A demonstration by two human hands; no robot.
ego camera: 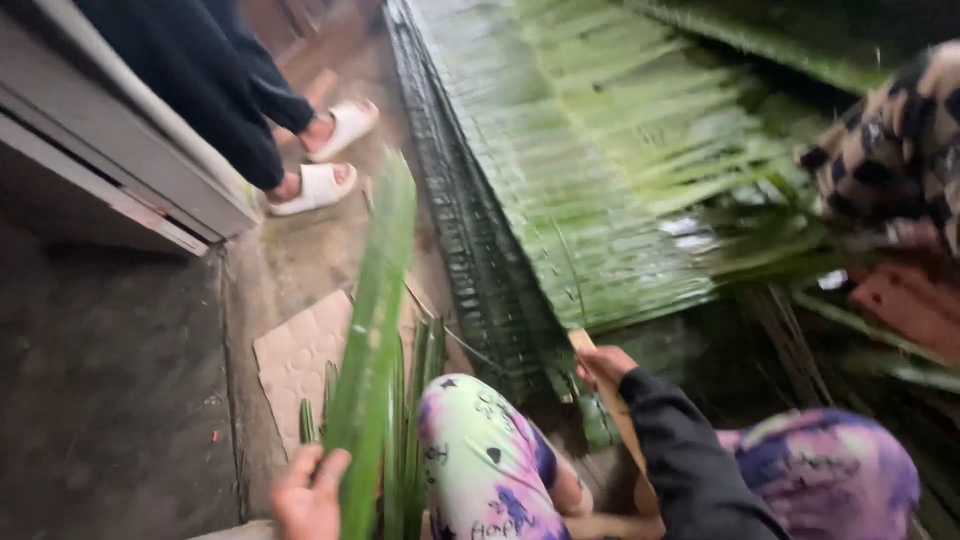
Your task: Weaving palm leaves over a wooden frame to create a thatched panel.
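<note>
A: State the position of each hand.

B: The left hand [310, 492] sits at the bottom edge of the view. Its fingers curl loosely around the base of a long green leaf [372, 340], and the leaf rises upright from that hand and tilts slightly right. More leaf strips [415, 420] stand just beside it. The right hand [603, 365], in a dark sleeve [690, 465], is closed around the top of a pale wooden stick [622, 420]. The stick runs down and to the right, between the person's knees.

A: How firm is each grip?

B: The left hand is half closed, with the fingertips wrapping the leaf edge. The right hand is fully wrapped on the stick. The picture is blurred, so finer finger detail cannot be read.

A: Describe the surface ahead.

B: A large woven leaf panel [580, 170] lies flat, wet and glossy, and extends from the right hand to the top of the view. Its left edge shows a stack of such panels [460, 230], dark at the side.

A: And the room?

B: The floor [120, 400] is dark, damp concrete. A pale patterned mat [300, 360] lies on it near the upright leaf. At upper left a second person stands in white slippers [335, 160] and dark trousers, beside a grey board wall [110, 150]. At the right edge there is dark-spotted cloth [900, 150].
</note>
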